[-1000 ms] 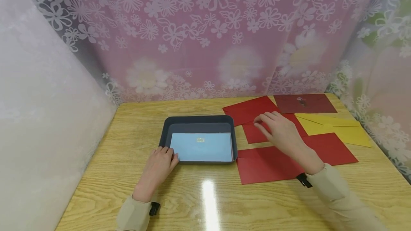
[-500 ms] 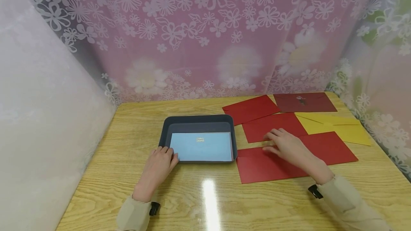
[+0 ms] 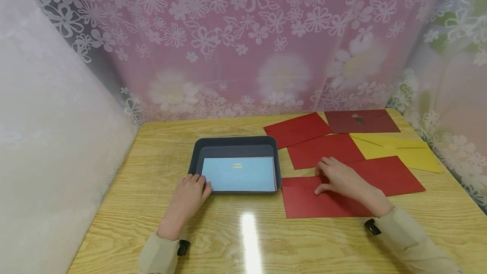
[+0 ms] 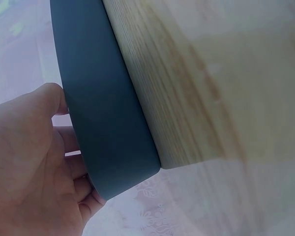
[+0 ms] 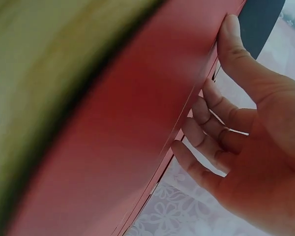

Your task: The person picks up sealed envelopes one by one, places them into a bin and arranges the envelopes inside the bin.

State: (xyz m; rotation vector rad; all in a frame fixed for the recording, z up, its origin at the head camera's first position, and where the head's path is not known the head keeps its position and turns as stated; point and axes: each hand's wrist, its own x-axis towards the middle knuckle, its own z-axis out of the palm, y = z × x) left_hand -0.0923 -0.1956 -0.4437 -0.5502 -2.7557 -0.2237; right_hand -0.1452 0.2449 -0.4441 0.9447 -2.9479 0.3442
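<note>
In the head view my left hand [image 3: 187, 193] holds the near-left corner of a dark grey tray [image 3: 236, 141]. Seen from the left wrist, thumb and fingers curl over the rim of the tray wall [image 4: 105, 108]. A pale blue envelope-like sheet [image 3: 239, 179] with a small gold mark lies inside the tray, a red edge showing at its right. My right hand [image 3: 340, 179] reaches down on a red envelope [image 3: 300, 202] to the right of the tray. In the right wrist view its thumb and spread fingertips touch the red paper [image 5: 132, 113] near a long edge.
Behind the right hand lie more red envelopes [image 3: 296, 130] [image 3: 323, 151], a dark red one [image 3: 376, 122] with a small printed figure, and a yellow one [image 3: 403, 160]. Another red envelope [image 3: 399, 176] adjoins the near one. Flowered cloth [image 3: 243, 54] hangs behind the wooden table [image 3: 160, 151].
My right hand has come down from above the back red envelopes onto the near one, whose near edge has turned slightly. The left hand and tray stay put.
</note>
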